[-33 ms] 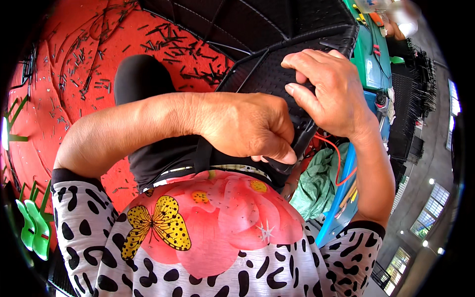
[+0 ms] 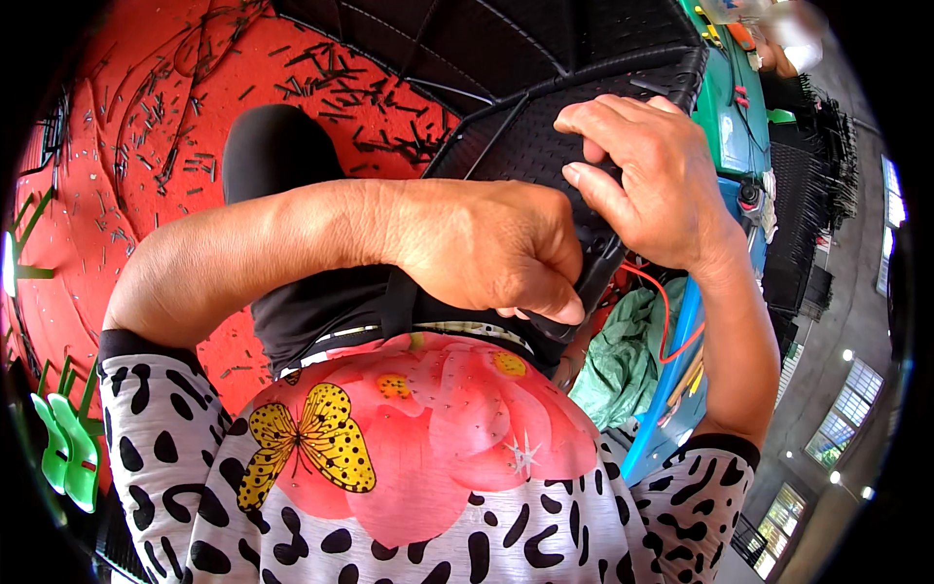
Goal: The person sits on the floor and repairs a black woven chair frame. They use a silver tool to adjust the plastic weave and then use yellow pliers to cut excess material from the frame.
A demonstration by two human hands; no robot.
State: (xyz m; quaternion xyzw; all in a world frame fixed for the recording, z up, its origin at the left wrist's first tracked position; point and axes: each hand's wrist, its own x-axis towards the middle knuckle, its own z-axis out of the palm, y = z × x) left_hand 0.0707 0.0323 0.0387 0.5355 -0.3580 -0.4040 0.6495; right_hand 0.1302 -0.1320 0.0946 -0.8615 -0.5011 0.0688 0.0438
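A black woven piece of wicker work (image 2: 525,131), built on bars wrapped in black strip, spreads in front of my lap. My left hand (image 2: 486,243) is clenched at its near edge, thumb pressed against the curled fingers; whatever they grip is hidden. To the right of it, my right hand (image 2: 647,175) hovers over or rests on the wicker's right border; I cannot tell which. Its thumb and forefinger stand apart, with nothing seen between them, while the other fingers are partly hidden.
Short black offcuts (image 2: 341,83) litter the red floor covering (image 2: 195,88) at left. Green plastic pieces (image 2: 68,448) stand at lower left. On the right are a crumpled green sheet (image 2: 628,360), a red cord (image 2: 666,331), a blue bar (image 2: 662,399) and black bundles (image 2: 798,195).
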